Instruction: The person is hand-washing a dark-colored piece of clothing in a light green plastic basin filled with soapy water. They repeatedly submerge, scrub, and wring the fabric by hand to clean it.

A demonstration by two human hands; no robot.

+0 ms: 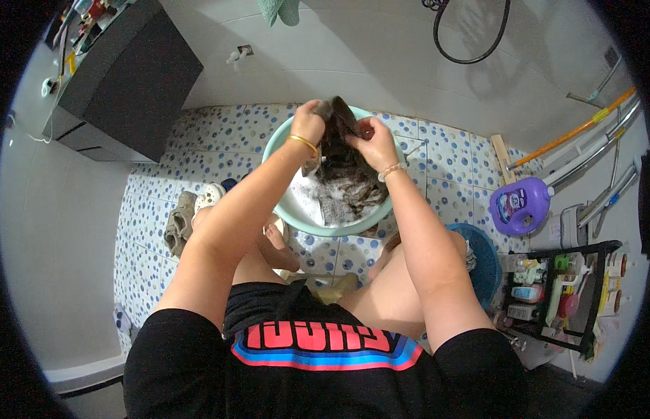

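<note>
A pale green plastic basin [325, 232] stands on the tiled floor in front of me. White suds [304, 201] and wet dark brown cloth [356, 183] lie in it. Above the basin's far side, my left hand [308, 124] grips a raised part of the dark garment [339, 118]. My right hand [377, 144] pinches the same fabric from the other side, thumb and fingers together. The raised cloth hangs down between both hands to the wet pile. Its lower part merges with the pile, so I cannot tell where it ends.
A purple detergent jug [519, 206] stands at the right, near a blue tub [484, 267] and a black rack [552, 298] of bottles. Mop handles [576, 127] lean along the right wall. Shoes [181, 222] sit left of my leg. A dark cabinet [131, 78] juts out at upper left.
</note>
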